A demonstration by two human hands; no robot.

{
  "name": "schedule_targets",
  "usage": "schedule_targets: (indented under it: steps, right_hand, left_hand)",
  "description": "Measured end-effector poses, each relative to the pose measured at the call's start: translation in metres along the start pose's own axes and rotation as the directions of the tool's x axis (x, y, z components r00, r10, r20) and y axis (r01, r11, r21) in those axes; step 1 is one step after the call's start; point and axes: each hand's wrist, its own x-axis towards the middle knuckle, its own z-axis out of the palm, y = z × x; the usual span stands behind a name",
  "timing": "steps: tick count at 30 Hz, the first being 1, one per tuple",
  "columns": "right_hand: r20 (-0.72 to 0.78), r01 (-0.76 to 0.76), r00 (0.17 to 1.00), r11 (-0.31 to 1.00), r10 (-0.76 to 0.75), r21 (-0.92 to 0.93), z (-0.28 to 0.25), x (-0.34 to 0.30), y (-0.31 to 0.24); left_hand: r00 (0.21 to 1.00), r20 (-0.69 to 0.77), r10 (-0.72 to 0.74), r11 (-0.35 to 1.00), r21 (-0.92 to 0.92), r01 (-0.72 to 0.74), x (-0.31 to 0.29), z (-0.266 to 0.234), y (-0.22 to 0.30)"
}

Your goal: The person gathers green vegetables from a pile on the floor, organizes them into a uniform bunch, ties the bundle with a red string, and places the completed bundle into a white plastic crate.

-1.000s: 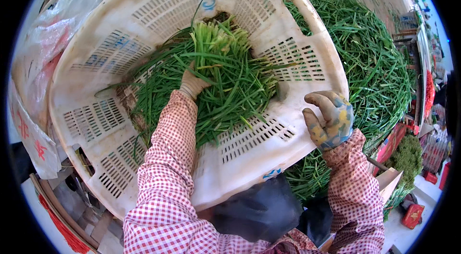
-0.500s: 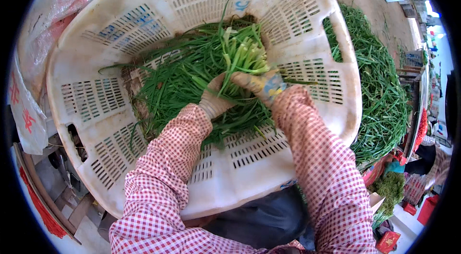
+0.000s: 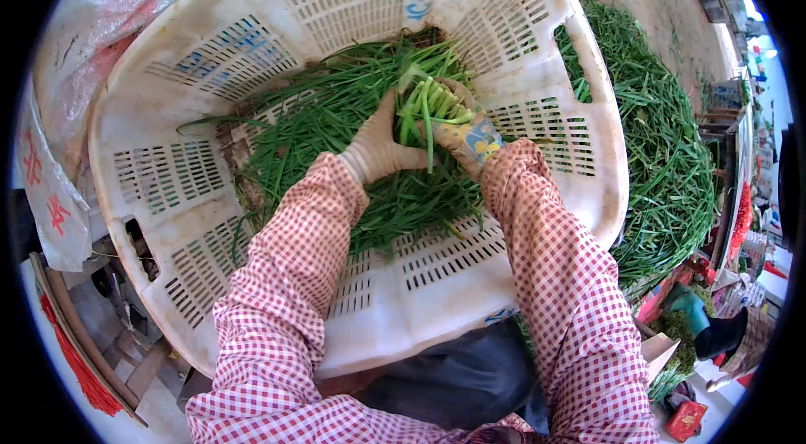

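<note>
Both my hands are gloved and work at a bunch of garlic chives (image 3: 438,100), its pale cut ends turned up toward me. My right hand (image 3: 472,138), in a patterned yellow and blue glove, grips the bunch from the right. Around its left side curves my left hand (image 3: 376,143), in a plain beige glove, thumb spread below; its fingertips are partly hidden behind the stalks. One stalk hangs down between the hands. Loose garlic chives (image 3: 315,129) lie beneath, in a large white slotted plastic basket (image 3: 378,335).
Beyond the basket's right rim lies a big heap of green leaves (image 3: 659,159). Clear plastic sheeting (image 3: 88,33) and a white bag with red print (image 3: 50,192) are at the left. A person (image 3: 730,331) is at the lower right, near a red box (image 3: 687,420).
My left hand has shifted up along the bunch, its thumb now spread apart. My right hand keeps its hold. The person at right has moved.
</note>
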Motion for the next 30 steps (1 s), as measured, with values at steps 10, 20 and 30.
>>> schedule_targets:
  steps: [10,20,30]
  right_hand:
    - [-0.272,-0.103,0.961,0.833,-0.059,-0.544,0.012,-0.005,-0.015]
    - [-0.079,0.171,0.968,0.857,-0.238,-0.486,-0.004,0.005,0.036]
    - [-0.3,0.416,0.847,0.899,-0.439,-0.14,0.02,-0.155,-0.068]
  left_hand:
    - [0.996,0.051,-0.069,0.736,0.676,0.016,-0.003,0.056,-0.003]
    - [0.949,0.313,-0.034,0.641,-0.722,0.261,0.029,0.027,0.014]
    - [0.879,0.193,-0.436,0.886,-0.078,0.457,0.0,0.033,-0.036]
